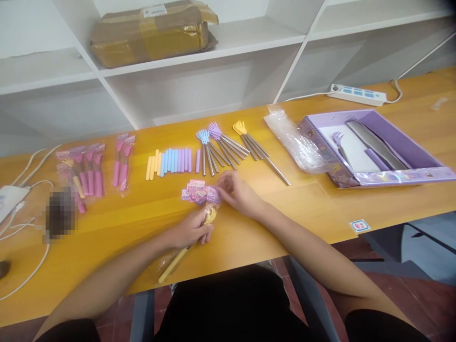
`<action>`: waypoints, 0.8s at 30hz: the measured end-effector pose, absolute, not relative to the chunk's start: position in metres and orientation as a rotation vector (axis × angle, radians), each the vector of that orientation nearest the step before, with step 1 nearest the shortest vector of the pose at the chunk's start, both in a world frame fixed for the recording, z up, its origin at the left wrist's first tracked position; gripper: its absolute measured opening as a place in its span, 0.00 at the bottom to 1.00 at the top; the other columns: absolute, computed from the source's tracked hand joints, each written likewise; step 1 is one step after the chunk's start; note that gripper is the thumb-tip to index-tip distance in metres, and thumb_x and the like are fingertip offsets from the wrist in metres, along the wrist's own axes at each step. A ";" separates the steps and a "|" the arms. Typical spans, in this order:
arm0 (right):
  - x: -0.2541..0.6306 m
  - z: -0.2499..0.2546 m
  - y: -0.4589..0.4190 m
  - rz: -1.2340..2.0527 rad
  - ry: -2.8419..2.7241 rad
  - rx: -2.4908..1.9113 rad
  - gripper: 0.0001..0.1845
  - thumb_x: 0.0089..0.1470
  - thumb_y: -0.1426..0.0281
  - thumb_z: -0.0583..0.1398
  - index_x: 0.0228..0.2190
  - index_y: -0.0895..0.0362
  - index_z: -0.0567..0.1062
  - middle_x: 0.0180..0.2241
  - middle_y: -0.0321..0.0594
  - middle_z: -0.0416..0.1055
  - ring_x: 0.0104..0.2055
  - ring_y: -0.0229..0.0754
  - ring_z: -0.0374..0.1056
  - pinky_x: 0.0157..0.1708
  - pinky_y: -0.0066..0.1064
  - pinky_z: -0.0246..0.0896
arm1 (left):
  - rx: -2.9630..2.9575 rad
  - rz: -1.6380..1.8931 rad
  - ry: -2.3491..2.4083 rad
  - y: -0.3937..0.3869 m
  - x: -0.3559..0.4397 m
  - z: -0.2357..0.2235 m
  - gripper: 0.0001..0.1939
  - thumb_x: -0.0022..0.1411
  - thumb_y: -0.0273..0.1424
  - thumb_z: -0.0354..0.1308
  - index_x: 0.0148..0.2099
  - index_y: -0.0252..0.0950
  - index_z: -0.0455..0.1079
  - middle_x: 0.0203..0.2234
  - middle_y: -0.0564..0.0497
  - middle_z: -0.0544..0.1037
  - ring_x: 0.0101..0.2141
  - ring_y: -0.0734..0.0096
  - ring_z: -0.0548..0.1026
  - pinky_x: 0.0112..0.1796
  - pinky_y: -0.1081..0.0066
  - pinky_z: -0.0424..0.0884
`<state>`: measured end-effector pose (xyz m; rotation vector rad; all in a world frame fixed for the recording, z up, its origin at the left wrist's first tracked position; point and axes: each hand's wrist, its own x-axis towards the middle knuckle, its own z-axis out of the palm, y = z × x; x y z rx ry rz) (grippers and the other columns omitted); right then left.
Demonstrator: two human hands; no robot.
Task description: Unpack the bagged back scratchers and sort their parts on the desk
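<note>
My left hand is closed around a yellow back scratcher in a clear plastic bag. Its claw head shows above my fingers, and the handle slants down toward the table's front edge. At the bag's top, by a purple card, my right hand has its fingers curled and seems to pinch the bag's edge. A small pile of printed cards lies just beyond my left hand. Farther back are yellow, blue and purple handles in a row, with blue, purple and yellow claw heads on metal rods.
Bagged pink back scratchers lie at the left, near white cables and a blurred dark patch. To the right are clear plastic bags, a purple box holding several items, and a power strip. A taped carton sits on the shelf.
</note>
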<state>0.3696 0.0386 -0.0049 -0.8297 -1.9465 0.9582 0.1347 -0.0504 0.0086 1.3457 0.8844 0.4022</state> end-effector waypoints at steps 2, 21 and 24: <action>0.372 -0.001 0.039 0.972 -1.913 -0.845 0.06 0.74 0.63 0.56 0.48 0.51 0.65 0.40 0.40 0.75 0.30 0.38 0.72 0.30 0.32 0.70 | 1.335 0.403 0.892 -0.050 0.136 0.011 0.22 0.76 0.34 0.54 0.67 0.33 0.58 0.26 0.54 0.77 0.23 0.72 0.74 0.26 0.74 0.69; 0.356 0.021 0.067 1.314 -1.702 -0.942 0.23 0.65 0.46 0.64 0.34 0.54 0.75 0.35 0.39 0.74 0.37 0.42 0.69 0.40 0.34 0.68 | 1.419 0.365 0.774 -0.048 0.129 0.008 0.30 0.71 0.30 0.60 0.73 0.36 0.62 0.27 0.54 0.78 0.24 0.73 0.76 0.28 0.75 0.70; 0.332 0.016 0.076 1.336 -1.866 -0.980 0.28 0.60 0.41 0.65 0.34 0.55 0.78 0.34 0.40 0.75 0.37 0.43 0.70 0.40 0.34 0.68 | 1.401 0.383 0.753 -0.048 0.127 0.007 0.25 0.72 0.35 0.61 0.67 0.35 0.65 0.27 0.54 0.78 0.25 0.72 0.76 0.28 0.74 0.70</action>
